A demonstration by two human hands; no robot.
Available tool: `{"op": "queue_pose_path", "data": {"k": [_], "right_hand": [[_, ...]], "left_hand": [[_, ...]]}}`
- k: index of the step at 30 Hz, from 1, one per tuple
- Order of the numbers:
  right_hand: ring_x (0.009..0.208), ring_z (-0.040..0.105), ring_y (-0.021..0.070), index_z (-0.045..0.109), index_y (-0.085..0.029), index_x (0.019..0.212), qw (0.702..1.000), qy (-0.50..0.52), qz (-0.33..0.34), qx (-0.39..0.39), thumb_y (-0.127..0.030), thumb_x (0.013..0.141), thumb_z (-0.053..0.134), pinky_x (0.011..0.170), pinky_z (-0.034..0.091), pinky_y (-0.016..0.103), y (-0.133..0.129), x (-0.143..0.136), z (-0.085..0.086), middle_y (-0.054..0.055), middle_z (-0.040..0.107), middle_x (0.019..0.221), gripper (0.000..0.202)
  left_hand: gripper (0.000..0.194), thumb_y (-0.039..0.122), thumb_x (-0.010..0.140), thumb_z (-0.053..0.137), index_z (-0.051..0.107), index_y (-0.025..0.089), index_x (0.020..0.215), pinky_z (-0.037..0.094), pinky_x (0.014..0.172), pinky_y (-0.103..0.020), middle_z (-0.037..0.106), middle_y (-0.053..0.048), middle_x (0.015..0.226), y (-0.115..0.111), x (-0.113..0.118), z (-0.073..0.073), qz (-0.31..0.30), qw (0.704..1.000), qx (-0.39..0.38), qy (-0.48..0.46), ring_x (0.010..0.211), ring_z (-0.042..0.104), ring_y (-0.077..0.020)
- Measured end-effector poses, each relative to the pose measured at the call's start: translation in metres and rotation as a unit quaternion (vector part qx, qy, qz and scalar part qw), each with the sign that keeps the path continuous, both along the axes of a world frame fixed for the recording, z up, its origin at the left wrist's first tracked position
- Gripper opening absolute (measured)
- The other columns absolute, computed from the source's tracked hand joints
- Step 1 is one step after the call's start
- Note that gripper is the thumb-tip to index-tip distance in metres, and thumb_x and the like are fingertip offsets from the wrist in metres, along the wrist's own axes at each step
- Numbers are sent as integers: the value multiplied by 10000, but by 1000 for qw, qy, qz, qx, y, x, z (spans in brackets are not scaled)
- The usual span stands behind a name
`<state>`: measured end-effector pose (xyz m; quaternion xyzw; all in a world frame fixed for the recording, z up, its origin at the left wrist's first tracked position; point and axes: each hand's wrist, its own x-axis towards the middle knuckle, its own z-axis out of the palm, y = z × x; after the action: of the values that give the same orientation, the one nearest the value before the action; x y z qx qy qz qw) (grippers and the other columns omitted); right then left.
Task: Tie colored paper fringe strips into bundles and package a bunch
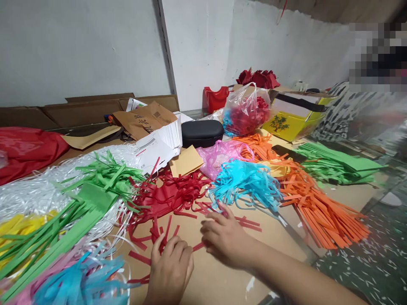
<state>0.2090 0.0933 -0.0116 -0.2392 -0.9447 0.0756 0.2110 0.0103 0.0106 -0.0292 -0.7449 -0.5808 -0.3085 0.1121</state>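
My left hand (171, 264) is at the lower middle, its fingers curled over a bunch of red paper strips (140, 257) that stick out above and to the left. My right hand (224, 237) is just right of it, fingers bent; a red strip runs from beneath them toward my left hand. The exact grip is partly hidden by the fingers. Beyond both hands lies a loose heap of red strips (171, 192). Fringed light-blue strips (244, 184) lie past my right hand.
Orange strips (321, 212) and green fringed sheets (343, 165) lie right. Green strips (95, 199), white strands (28, 190) and blue strips (79, 284) lie left. Behind are a black case (202, 132), a plastic bag (246, 112) and a yellow box (286, 120). A person sits far right.
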Motion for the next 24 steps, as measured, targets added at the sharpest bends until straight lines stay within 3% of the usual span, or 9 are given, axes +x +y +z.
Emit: {"op": "queue_pose_path", "data": {"k": [2,4,9,13,16,19,24], "right_hand": [[1097,534,209,652,-211,925,999,-3,-3,52,-209,969,553,1148,73,532,-1,-1,-5,15,697,1001,109],[1008,544,186,647,-208,851,998,-2,-9,56,-182,988,521,1134,116,507,2,2,-9,0,697,928,188],[974,513,198,639,-182,879,997,-31,-29,-64,-279,973,538,981,280,416,10,10,-4,57,665,986,168],[927,497,215,626,-164,843,994,-45,-70,-77,-239,914,539,904,301,413,8,4,1,81,651,966,135],[987,504,210,638,-199,872,997,-17,-51,-46,-213,929,549,998,246,463,7,2,-2,36,678,978,106],[1025,519,195,653,-229,891,1000,8,11,8,-220,971,552,1092,137,511,8,3,-6,-4,707,924,129],[887,525,198,646,-174,829,992,-43,-3,117,-137,951,536,1061,214,503,4,-8,-13,30,671,806,168]], "left_hand": [[270,156,897,468,661,221,719,291,1053,-459,695,-2,730,-2,-3,-1,9,1000,-6,4,847,622,-201],[269,157,907,469,662,221,730,288,1046,-452,697,-4,743,-4,-9,-3,10,1000,-15,21,862,622,-204],[108,223,888,578,658,251,823,298,988,-420,714,11,826,-5,-31,-6,-30,995,-44,85,881,611,-215],[170,233,899,527,634,229,767,333,954,-450,701,-38,864,-1,-29,-6,33,994,-74,70,913,590,-254],[152,204,881,537,675,251,836,294,1005,-493,715,-31,891,-2,-23,-4,30,996,-74,41,943,588,-258],[338,70,838,495,705,323,917,239,1039,-512,727,12,864,-4,-18,-2,-21,998,-53,32,948,589,-236],[236,129,888,504,695,268,898,263,1043,-507,724,16,823,-1,-7,3,-38,998,-49,10,862,614,-211]]}}
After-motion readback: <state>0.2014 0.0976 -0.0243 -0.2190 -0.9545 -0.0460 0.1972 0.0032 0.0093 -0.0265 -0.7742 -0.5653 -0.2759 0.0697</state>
